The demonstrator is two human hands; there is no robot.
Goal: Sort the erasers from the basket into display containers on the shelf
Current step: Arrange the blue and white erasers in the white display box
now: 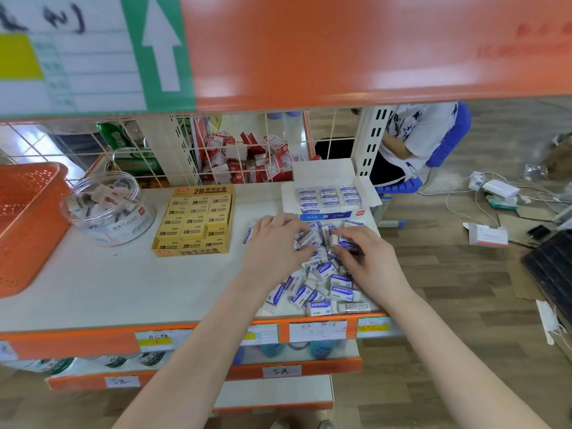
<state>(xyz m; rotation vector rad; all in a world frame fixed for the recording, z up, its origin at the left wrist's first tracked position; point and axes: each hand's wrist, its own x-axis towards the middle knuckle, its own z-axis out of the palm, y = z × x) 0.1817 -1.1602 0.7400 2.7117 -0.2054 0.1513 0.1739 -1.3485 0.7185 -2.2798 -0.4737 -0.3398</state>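
Erasers (pixel 322 283) lie heaped, long axes pointing every way.

Head-worn view, down onto near shelf (pixel 123 289).

The left hand (pixel 275 239) is covering part of the loose erasers (pixel 322 292). Its fingertips are lying buried among them, so its grip is not showing. The right hand (pixel 365 258) is hiding most of the eraser (pixel 349 244) it is pinching. The orange basket (pixel 28 218) is running off the left edge. The shelf-edge labels (pixel 317 331) are showing too blurred to read. The upper shelf (pixel 340 51) is cutting off the seated person (pixel 414 137) above the chest.
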